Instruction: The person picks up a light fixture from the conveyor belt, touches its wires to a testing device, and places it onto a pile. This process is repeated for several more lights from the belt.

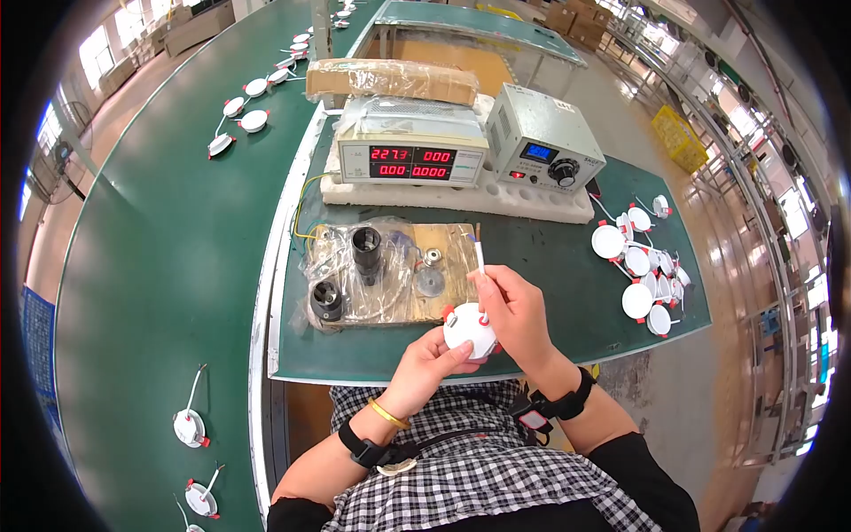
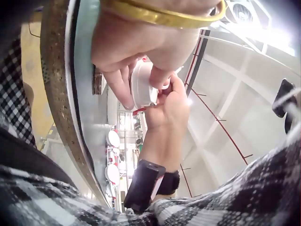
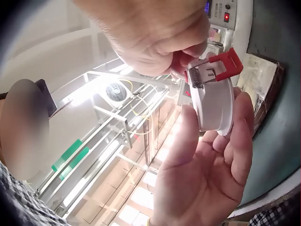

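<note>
In the head view a round white downlight [image 1: 463, 335] is held over the near edge of the green bench. My left hand [image 1: 424, 368] grips its rim, thumb on one face and fingers around the other. My right hand [image 1: 519, 324] pinches the white cable [image 1: 480, 257] close to where it leaves the housing; the cable's bare end points away from me. A red spring clip [image 3: 226, 65] stands out from the housing in the right wrist view. Beyond the hands lies a plastic-wrapped wooden board [image 1: 403, 306] with two black lamp sockets, one at its front corner [image 1: 326, 301].
A meter with red digits [image 1: 412, 164] and a grey regulator box [image 1: 545, 146] stand on white foam [image 1: 550, 206] behind the board. Several downlights are piled at the right [image 1: 637, 300]. More lie on the long green belt [image 1: 160, 293] at the left.
</note>
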Demonstrator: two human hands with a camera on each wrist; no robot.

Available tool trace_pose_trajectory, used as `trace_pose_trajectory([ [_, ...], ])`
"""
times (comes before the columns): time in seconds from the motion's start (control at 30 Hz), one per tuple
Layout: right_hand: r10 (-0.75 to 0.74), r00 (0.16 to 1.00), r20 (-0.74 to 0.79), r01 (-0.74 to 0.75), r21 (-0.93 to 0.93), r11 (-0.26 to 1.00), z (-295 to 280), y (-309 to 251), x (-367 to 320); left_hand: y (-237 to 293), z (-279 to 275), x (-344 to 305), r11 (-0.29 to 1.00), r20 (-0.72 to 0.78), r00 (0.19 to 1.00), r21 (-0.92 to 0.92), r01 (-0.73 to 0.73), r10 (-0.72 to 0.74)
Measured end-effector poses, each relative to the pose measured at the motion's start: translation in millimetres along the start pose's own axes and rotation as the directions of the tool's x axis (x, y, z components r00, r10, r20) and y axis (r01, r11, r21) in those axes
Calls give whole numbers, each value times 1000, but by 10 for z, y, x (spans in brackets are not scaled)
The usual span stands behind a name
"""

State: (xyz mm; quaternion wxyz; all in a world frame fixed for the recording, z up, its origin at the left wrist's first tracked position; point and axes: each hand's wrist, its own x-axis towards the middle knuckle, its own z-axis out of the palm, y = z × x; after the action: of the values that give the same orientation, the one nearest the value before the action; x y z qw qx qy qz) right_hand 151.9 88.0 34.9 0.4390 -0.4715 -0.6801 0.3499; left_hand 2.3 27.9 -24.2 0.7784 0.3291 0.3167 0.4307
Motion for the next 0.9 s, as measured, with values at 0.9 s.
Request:
trace_pose_trajectory([
  [0.9,151,949,278,93,-702,706,139,432,318,-160,-141,218,894,211,966,-387,224,-151],
])
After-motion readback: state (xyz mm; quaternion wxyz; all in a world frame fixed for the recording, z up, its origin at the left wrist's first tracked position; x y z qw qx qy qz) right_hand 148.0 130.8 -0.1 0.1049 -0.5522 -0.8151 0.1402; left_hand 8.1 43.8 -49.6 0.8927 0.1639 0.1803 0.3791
